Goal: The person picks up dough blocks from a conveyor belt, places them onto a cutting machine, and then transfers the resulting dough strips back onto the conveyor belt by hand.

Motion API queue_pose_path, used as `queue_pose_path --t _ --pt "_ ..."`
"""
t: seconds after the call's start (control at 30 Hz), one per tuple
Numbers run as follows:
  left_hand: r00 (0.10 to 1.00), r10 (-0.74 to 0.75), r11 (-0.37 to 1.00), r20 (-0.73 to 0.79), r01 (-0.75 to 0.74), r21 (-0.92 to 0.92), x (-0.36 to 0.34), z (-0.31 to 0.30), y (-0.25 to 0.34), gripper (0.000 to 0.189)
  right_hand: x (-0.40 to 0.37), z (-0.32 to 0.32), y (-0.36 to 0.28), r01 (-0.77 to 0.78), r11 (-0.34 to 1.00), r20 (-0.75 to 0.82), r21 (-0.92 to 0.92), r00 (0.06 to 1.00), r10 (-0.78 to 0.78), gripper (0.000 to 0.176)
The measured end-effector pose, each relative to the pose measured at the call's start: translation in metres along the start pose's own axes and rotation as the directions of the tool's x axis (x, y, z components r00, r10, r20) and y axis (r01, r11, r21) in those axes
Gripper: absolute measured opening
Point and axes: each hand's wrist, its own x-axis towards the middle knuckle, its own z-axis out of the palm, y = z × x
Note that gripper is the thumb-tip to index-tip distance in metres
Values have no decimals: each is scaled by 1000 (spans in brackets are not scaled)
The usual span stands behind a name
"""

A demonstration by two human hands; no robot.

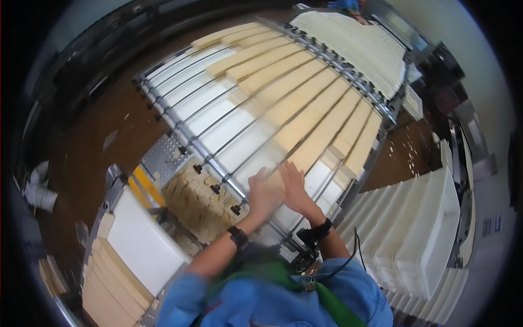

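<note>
My left hand (pixel 264 195) is smeared by motion over the near edge of a white conveyor bed (pixel 231 128). Close beside it, my right hand (pixel 295 191) has its fingers curled on a pale yellow block (pixel 277 182) between the two hands. Blur hides how firmly the left fingers touch that block. Beyond my fingertips lie rows of long pale yellow strips (pixel 310 122), set in lanes between thin metal rods. A short pale piece (pixel 342 144) rests on the strips to the right.
A metal bar (pixel 204 155) with black knobs borders the bed. Below it, a bin (pixel 199 201) holds pale offcuts. More strips (pixel 111 278) lie on a lower-left conveyor (pixel 141 229). White stacked crates (pixel 408 229) stand right. Another person's arm (pixel 357 15) shows at the far white sheet (pixel 348 49).
</note>
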Motion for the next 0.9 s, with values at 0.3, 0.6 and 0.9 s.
queue_pose_path --t 0.3,0.6,0.9 --pt "960 241 970 -145 -244 2 -78 -143 -29 55 5 -2 -47 32 953 157 -300 987 16 92" --pt "211 -104 646 -972 757 95 -318 -327 -154 68 75 95 -419 702 479 44 527 541 -840 55" --pt "-14 -232 658 -973 734 -168 -422 -358 -228 83 17 300 -730 787 225 46 574 244 -969 51"
